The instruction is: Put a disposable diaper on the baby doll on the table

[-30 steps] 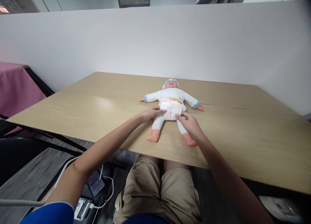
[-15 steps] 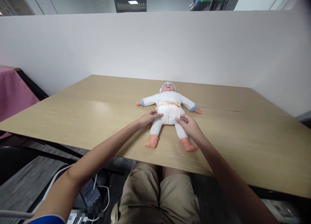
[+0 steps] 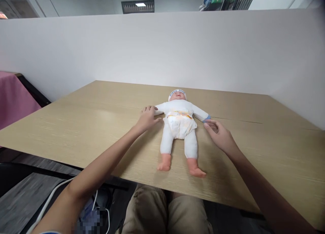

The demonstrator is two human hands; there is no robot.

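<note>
A baby doll [image 3: 179,106] lies on its back on the table, its feet toward me and its arms spread. It wears a white suit with blue cuffs and a white headband with dark lettering. Around its hips sits a white diaper [image 3: 180,125] with an orange-yellow patterned waist. My left hand [image 3: 147,119], open with the thumb apart, is over the end of the doll's arm on the left and hides its hand. My right hand [image 3: 217,132], open with fingers slightly bent, is by the blue cuff on the right; whether it touches the cuff I cannot tell.
The light wooden table [image 3: 101,125] runs back to a white partition [image 3: 142,48]. At far left hangs a pink cloth [image 3: 15,95]. A white cable [image 3: 53,196] runs below the table edge at lower left, near a black chair [image 3: 25,166].
Both hands have left the diaper's sides and moved outward to the doll's arms. The doll appears slightly lower in view, with its legs straighter and closer together.
</note>
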